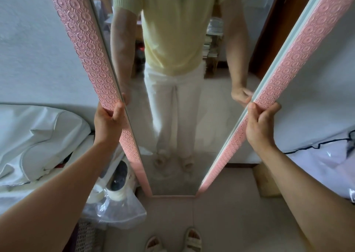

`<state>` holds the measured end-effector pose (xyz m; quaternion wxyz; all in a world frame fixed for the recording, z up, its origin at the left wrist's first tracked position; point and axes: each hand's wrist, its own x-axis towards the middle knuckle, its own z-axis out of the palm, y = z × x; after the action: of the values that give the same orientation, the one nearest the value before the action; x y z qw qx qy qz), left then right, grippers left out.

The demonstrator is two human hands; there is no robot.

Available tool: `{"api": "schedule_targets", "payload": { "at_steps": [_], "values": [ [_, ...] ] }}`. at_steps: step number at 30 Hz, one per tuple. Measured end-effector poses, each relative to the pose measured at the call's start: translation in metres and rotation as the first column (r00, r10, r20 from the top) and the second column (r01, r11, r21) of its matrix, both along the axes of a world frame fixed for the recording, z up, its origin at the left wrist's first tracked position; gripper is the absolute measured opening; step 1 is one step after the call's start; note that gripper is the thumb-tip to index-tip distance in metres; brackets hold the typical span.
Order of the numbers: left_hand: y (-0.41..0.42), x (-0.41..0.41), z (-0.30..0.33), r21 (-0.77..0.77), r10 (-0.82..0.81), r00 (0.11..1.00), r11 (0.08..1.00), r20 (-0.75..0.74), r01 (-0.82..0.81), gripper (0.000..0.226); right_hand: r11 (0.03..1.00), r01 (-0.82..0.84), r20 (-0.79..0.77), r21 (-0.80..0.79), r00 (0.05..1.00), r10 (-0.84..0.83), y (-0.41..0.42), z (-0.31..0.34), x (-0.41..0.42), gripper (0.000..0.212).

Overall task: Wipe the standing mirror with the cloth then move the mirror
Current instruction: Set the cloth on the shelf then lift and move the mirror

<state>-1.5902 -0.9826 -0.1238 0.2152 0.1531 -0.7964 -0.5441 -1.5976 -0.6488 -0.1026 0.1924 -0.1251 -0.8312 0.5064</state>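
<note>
1. Nearest, at the bottom edge, two feet in pale sandals (173,240) stand on the beige floor (221,223), well below the fingers of both hands.
2. The left hand (108,123) grasps the mirror's left frame rail, thumb lying on the patterned pink front and fingers curled round behind it.
3. The right hand (260,124) grasps the right frame rail the same way, thumb pressed on the front by the pale inner strip, fingers wrapped round the outer edge.
4. The mirror (90,46) stands upright between the two hands, its bottom edge at or near the floor, below the fingers; whether it touches cannot be told.
5. Left of the left fingers lie white bedding (38,136) and, lower, a clear plastic bag (115,211).
6. Right of the right fingers is a white bundle with dark trim (324,161).
7. Behind all is a pale wall (34,50).
8. The glass between the fingers reflects a person in a yellow top and white trousers.
</note>
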Motion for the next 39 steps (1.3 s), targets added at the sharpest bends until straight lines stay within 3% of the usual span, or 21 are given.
{"api": "schedule_targets", "payload": {
  "at_steps": [8,13,23,32,39],
  "values": [
    [-0.01,0.004,0.003,-0.096,0.011,0.991,0.995,0.135,0.002,0.074,0.99,-0.004,0.113,0.143,0.994,-0.012,0.006,0.013,0.009,0.046],
    [-0.011,0.012,0.005,-0.131,0.056,0.983,0.991,0.176,-0.033,0.064,0.989,-0.019,0.119,0.149,0.993,0.002,0.002,0.017,0.007,0.044],
    [-0.005,0.01,0.009,-0.087,0.085,0.971,0.994,0.223,-0.067,0.079,0.987,-0.116,0.108,0.115,0.989,0.103,0.014,0.017,0.004,0.041],
    [-0.003,-0.013,0.008,-0.149,0.051,0.969,0.989,0.241,-0.015,0.036,0.98,-0.116,0.073,0.161,0.992,0.106,0.02,0.012,0.011,0.042],
    [-0.009,-0.005,0.007,-0.2,0.095,0.962,0.979,0.255,-0.044,0.049,0.975,-0.094,0.07,0.2,0.994,0.081,0.013,0.01,0.002,0.047]
  ]
}}
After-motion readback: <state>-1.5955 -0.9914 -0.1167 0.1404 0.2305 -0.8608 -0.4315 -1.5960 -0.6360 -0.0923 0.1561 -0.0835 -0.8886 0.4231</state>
